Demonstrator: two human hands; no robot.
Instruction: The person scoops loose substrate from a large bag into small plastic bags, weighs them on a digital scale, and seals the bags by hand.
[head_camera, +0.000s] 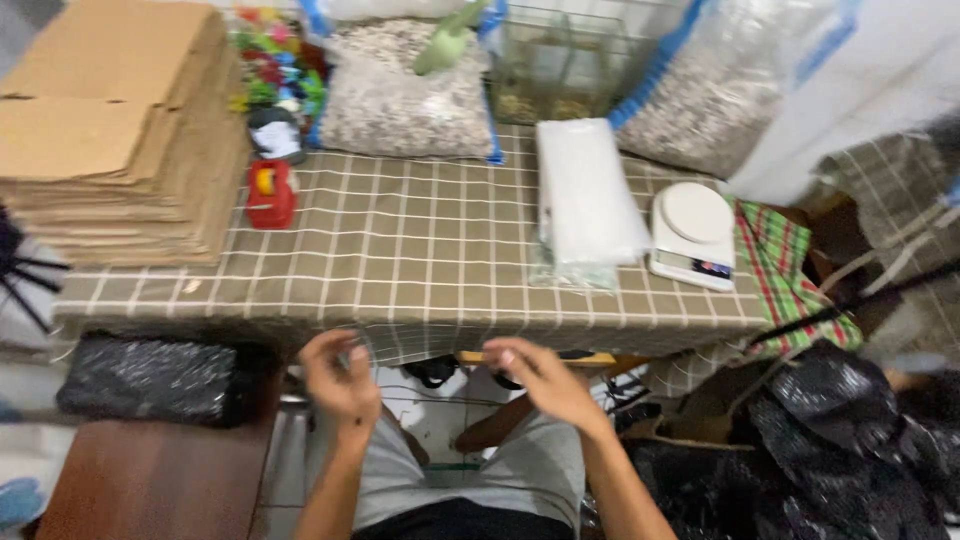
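Seemingly, a thin clear plastic bag is being stretched between the two hands just below the near edge of the tabletop, over the person's lap; its outline is faint and blurred, so its exact edges cannot be told. The left hand is curled, fingertips pinched on what looks like the bag's upper rim. The right hand is partly closed, fingers bent toward the same rim; whether it actually grips cannot be told. Such film is judged very light, limp and slippery, easily crumpled, and best taken at the mouth by opposite rims.

On the checked tabletop, a stack of clear bags lies near the far right, with a white kitchen scale just beside it at the right edge. A red tape dispenser sits toward the left, next to a pile of flattened cardboard boxes.
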